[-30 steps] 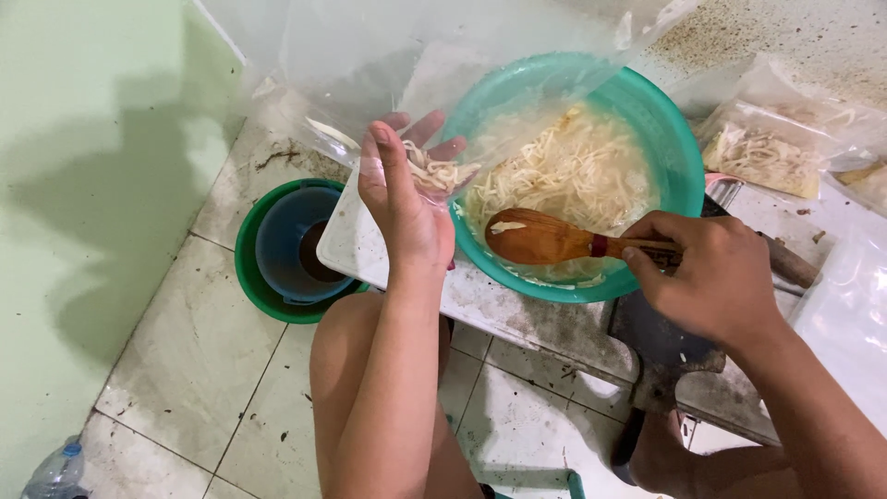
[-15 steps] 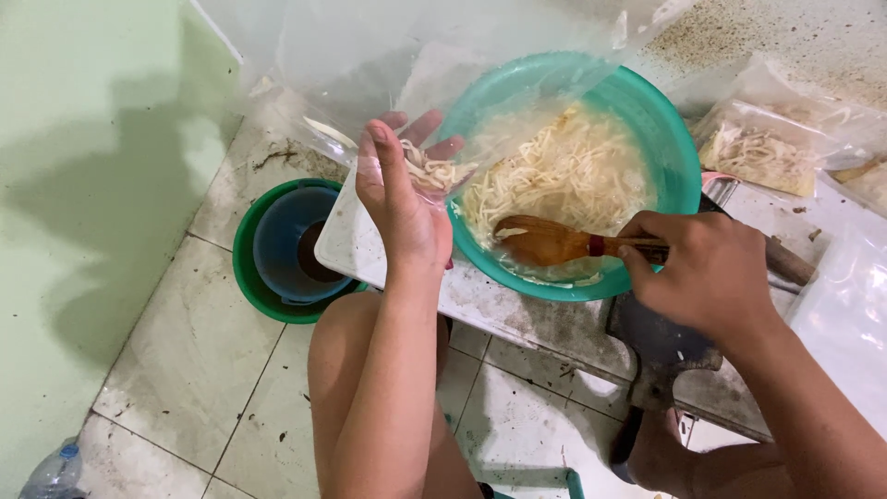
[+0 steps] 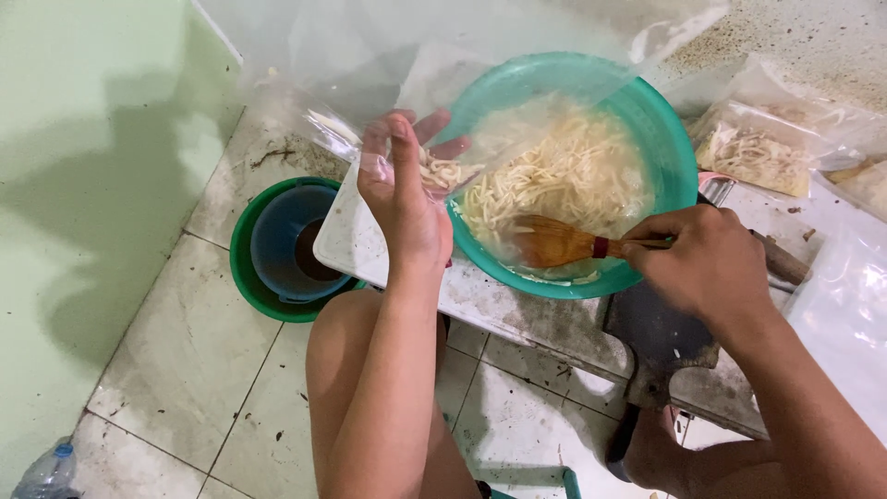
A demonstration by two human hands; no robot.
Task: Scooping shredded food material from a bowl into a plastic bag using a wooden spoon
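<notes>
Over the last second the wooden spoon [image 3: 557, 242], pinched by its handle in the right hand [image 3: 704, 263], has slid lower and leftward in the teal bowl [image 3: 667, 139], its blade now under the pale noodles [image 3: 564, 176]. The left hand [image 3: 402, 199] still clasps the clear bag's [image 3: 370, 55] mouth, apparently with 1 small clump of noodles inside, so filling goes on.

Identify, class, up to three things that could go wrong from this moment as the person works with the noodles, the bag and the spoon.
1. The left hand holds the clear plastic bag open beside the green bowl; noodles could drop past its mouth onto the dirty tiled floor.
2. The right hand grips the wooden spoon by its thin handle; a loaded scoop may spill.
3. The bowl sits near the board's edge and might slide off.
</notes>
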